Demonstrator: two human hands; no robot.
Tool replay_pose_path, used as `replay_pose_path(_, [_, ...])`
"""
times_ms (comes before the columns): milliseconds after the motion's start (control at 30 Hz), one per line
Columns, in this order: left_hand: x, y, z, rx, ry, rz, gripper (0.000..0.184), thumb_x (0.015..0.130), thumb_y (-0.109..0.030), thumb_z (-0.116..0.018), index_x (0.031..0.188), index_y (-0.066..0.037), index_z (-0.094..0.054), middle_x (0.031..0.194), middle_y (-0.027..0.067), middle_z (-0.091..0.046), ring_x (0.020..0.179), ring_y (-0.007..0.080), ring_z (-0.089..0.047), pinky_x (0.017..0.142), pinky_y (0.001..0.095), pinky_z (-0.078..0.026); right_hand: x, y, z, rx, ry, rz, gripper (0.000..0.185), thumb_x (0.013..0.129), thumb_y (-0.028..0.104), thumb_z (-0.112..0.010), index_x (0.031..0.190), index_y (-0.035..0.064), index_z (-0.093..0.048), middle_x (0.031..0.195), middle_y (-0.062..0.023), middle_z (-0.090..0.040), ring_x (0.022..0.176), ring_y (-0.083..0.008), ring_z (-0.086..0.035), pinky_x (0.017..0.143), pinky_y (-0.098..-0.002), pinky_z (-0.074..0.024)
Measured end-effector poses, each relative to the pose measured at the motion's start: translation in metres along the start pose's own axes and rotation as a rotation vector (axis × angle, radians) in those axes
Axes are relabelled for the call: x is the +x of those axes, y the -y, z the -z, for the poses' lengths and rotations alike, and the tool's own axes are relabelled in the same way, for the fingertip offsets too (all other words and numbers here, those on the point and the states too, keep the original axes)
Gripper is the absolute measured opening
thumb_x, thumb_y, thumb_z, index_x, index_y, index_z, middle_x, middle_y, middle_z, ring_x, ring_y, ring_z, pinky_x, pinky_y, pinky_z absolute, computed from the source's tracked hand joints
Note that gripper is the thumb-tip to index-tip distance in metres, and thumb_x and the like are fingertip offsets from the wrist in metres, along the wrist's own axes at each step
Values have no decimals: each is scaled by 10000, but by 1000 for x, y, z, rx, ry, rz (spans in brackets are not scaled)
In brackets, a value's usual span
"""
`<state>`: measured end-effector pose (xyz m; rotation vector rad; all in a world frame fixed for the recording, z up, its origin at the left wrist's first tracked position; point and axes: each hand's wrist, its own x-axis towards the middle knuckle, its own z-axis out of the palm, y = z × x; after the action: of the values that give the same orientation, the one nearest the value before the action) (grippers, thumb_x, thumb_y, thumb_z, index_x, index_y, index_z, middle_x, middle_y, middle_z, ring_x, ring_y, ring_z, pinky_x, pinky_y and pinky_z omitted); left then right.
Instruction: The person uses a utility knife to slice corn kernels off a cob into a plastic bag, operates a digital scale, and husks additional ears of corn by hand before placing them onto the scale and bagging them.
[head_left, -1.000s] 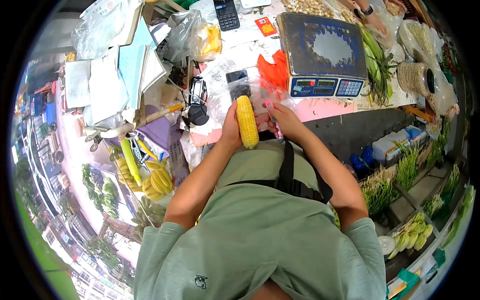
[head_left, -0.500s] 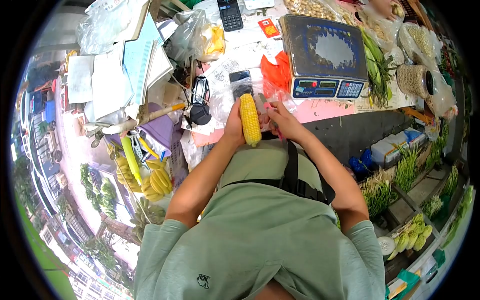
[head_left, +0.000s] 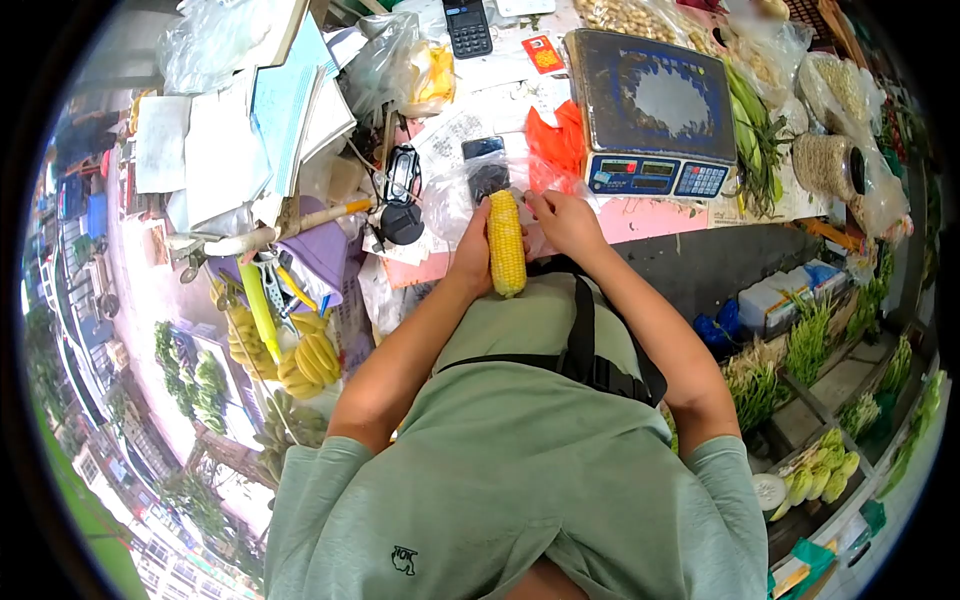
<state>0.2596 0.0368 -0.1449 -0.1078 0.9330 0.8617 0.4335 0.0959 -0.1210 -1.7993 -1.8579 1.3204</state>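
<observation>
An ear of yellow corn (head_left: 507, 245), husked, stands nearly upright in front of my belly. My left hand (head_left: 474, 250) is closed round its left side. Close to the corn's upper right, my right hand (head_left: 566, 222) is closed with its fingertips near the tip of the ear. The small knife with a pink handle seen in that hand before is now mostly hidden by the fingers. Just beyond the hands, a phone (head_left: 486, 168) lies under clear plastic on the table.
A digital scale (head_left: 655, 110) stands at the table's right, beside green-husked corn (head_left: 750, 130). A red plastic bag (head_left: 558, 145) lies left of the scale. Bananas (head_left: 310, 362) hang at left below papers (head_left: 225, 145). Vegetables (head_left: 810, 340) fill shelves at right.
The corn and my left hand have shifted slightly right. My right hand has turned and risen towards the corn's upper end, hiding the knife that showed before.
</observation>
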Motion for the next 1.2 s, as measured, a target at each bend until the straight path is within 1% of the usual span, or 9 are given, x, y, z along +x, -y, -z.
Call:
replay_pose_path(300, [0,3,0,-26,-12,5,573,1017,-603,-440,1099,-62,-609,857,113,-641,740,257,-662,707,433,-594,7,7,-11,-87,-75,12,449,974,396,-576,815,-3,-709,768,-257,-664,738,-442,-658,699,-517,-514])
replay_pose_path(400, [1,4,3,-12,10,-12,541,1035,-577,-419,1070,-72,-611,847,98,-639,707,238,-647,666,404,-578,6,8,-14,-72,-88,42,437,970,384,-585,810,-3,-711,757,-256,-662,721,-442,-657,685,-512,-516])
replay_pose_path(467, [15,12,17,25,42,-71,532,1039,-559,-412,1137,-78,-618,861,89,-641,729,223,-635,676,360,-552,5,8,-14,-64,-38,34,425,966,373,-590,813,-2,-717,750,-258,-659,712,-442,-656,677,-505,-519])
replay_pose_path(600, [29,16,31,127,-14,-163,503,1062,-520,-392,1125,-81,-628,865,62,-642,708,185,-614,657,321,-521,4,13,-11,-57,-18,28,427,965,372,-589,802,0,-720,750,-262,-655,710,-442,-654,676,-506,-521])
replay_pose_path(667, [34,17,34,182,-41,-233,493,1079,-491,-378,1104,-75,-640,870,39,-646,719,157,-607,668,298,-508,7,11,-11,-134,-11,58,431,962,375,-589,799,1,-726,758,-264,-659,721,-442,-659,690,-507,-527])
replay_pose_path(767, [33,15,33,193,-21,-244,496,1088,-476,-368,1095,-69,-652,888,27,-652,742,147,-606,707,283,-501,10,10,-12,-140,-22,95,432,960,379,-588,800,2,-730,769,-266,-664,736,-440,-665,708,-505,-533])
replay_pose_path(1000, [39,20,39,182,-25,-250,521,1088,-487,-355,1109,-66,-661,913,28,-654,781,151,-607,748,291,-498,7,16,-7,-108,50,49,412,957,376,-590,826,17,-741,781,-259,-672,741,-437,-671,712,-498,-539])
replay_pose_path(1100, [39,21,38,194,-65,-255,535,1084,-502,-355,1111,-65,-661,915,29,-652,790,155,-607,751,292,-501,4,14,-6,-108,38,107,409,959,378,-587,817,24,-735,775,-252,-672,731,-436,-667,696,-501,-536])
replay_pose_path(1200, [42,22,40,161,-16,-229,551,1080,-516,-355,1111,-58,-660,923,34,-654,789,160,-607,760,296,-505,2,13,-4,-137,67,107,413,962,380,-581,796,29,-721,764,-247,-667,723,-436,-663,681,-509,-530])
